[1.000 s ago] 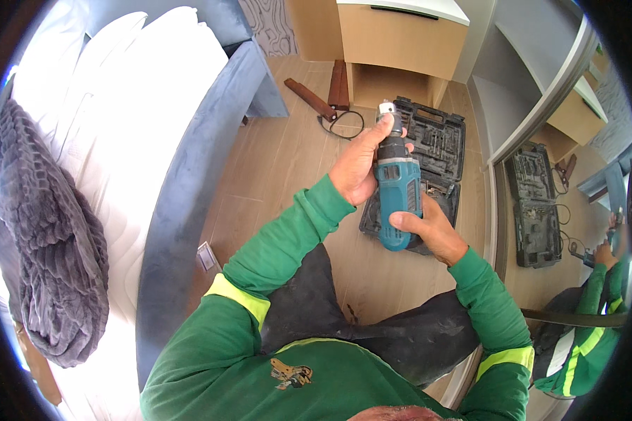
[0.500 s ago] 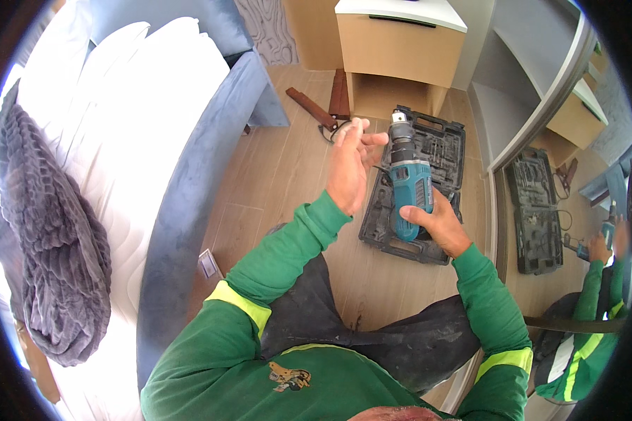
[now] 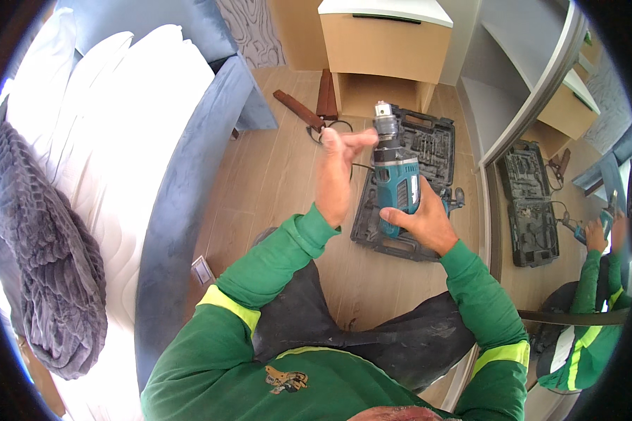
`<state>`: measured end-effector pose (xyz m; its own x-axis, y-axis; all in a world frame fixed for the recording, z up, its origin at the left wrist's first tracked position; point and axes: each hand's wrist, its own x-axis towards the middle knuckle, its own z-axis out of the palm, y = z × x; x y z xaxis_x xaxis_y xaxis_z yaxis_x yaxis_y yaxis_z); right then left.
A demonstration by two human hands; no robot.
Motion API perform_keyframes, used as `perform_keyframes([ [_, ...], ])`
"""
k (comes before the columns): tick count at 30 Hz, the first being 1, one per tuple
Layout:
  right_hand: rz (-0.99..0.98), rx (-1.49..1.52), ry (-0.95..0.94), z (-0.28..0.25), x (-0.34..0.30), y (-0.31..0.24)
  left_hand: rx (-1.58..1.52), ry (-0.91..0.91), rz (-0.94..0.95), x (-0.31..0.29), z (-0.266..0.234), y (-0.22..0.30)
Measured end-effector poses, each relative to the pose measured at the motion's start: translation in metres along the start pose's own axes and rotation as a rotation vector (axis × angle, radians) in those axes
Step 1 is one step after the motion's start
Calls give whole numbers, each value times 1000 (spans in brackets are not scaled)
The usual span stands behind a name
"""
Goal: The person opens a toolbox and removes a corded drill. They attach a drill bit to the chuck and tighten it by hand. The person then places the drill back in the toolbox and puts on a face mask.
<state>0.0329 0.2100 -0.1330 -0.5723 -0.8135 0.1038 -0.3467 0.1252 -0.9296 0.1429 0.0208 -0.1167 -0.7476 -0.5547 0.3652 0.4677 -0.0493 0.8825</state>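
Our right hand [image 3: 428, 223] grips the drill [image 3: 396, 181] above the case [image 3: 380, 241], the chuck [image 3: 385, 126] showing by the case's far left corner. Our left hand [image 3: 336, 172] is unclasped, fingers extended beside the chuck; we cannot tell whether they touch. We seem to be working the chuck; turning it calls for a steady right grip.

Teal plastic power drill [image 3: 398, 179] with dark collar [image 3: 389, 151] and silver metal chuck [image 3: 384, 111]; gripped in the right hand [image 3: 428, 221], chuck pointing away from the wearer; body raised above an open black case [image 3: 446, 137].
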Motion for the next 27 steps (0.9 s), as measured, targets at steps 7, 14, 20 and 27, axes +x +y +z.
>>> perform_keyframes([
  [7, -3, 59, 36, -4, 2, 0, -69, 141, -338, 20, 7, -5],
  [14, -39, -67, 59, -6, 6, 1, 5, -52, 49, 1, 0, 16],
  [20, -27, 46, 29, -4, 5, 8, -145, 83, -284, 21, 1, -4],
  [27, -1, 84, 12, -9, 3, 3, -24, -66, 172, 8, 12, 15],
])
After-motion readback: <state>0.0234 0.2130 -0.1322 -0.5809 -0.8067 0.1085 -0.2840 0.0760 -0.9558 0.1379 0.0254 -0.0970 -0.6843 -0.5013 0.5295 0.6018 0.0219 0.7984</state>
